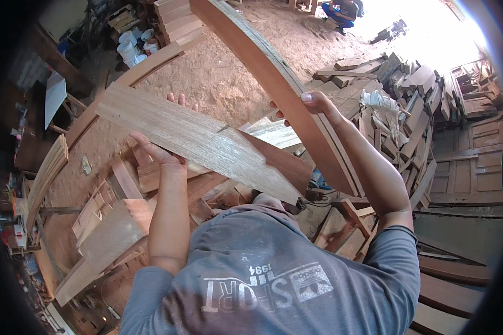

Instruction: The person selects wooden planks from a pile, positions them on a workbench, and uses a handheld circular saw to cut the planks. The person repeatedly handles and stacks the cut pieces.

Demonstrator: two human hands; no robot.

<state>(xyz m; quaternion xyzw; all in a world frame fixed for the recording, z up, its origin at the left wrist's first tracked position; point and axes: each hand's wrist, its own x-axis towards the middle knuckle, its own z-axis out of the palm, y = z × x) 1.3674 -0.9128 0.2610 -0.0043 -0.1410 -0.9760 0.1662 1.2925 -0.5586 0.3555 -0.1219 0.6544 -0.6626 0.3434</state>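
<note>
My left hand [161, 155] grips a flat, pale brown wooden board [190, 137] from below, thumb at its near edge and fingertips showing past its far edge. The board slants from upper left down toward my chest. My right hand [323, 106] is closed round a long reddish wooden plank [274, 92], thumb on its narrow edge, where dark lines run lengthwise. This plank reaches from the top of the view down to beside my right elbow. A darker brown piece of wood [288, 164] shows partly behind the pale board, between the two hands.
A heap of timber offcuts [416, 103] lies to the right, near panelled wooden doors [478, 151]. White buckets [129, 51] and stacked boards [176, 19] stand at far left. More wood pieces [109, 234] lie near my left elbow. A person [343, 12] crouches far off.
</note>
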